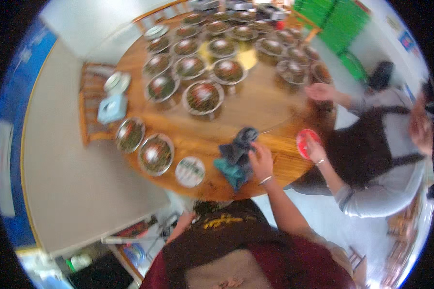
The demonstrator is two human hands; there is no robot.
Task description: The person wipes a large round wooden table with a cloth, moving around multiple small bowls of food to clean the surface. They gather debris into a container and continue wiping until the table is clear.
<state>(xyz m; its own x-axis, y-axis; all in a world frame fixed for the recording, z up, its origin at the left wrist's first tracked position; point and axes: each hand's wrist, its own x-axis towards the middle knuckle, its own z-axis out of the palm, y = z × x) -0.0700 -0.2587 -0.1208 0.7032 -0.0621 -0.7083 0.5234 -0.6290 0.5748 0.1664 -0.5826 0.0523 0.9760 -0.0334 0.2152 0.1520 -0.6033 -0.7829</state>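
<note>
My right hand (pixel 262 162), with a bangle at the wrist, touches a bundle of dark grey and teal cloths (pixel 237 155) near the front edge of the round wooden table (pixel 253 108). Whether its fingers grip the cloth is blurred. My left hand (pixel 186 218) is low beside my dark apron, below the table edge, partly hidden; a dark green mass shows next to it. Left of the cloths lies a round white item with green marks (pixel 190 172). Further left stand two metal bowls, one of them a larger bowl of green and red food (pixel 156 154).
Many similar filled bowls (pixel 203 97) cover the table's far half. At the right, a person in a dark apron (pixel 365 144) holds a red round object (pixel 307 143). A light blue box (pixel 112 108) and a wooden chair (pixel 85 115) stand at the left.
</note>
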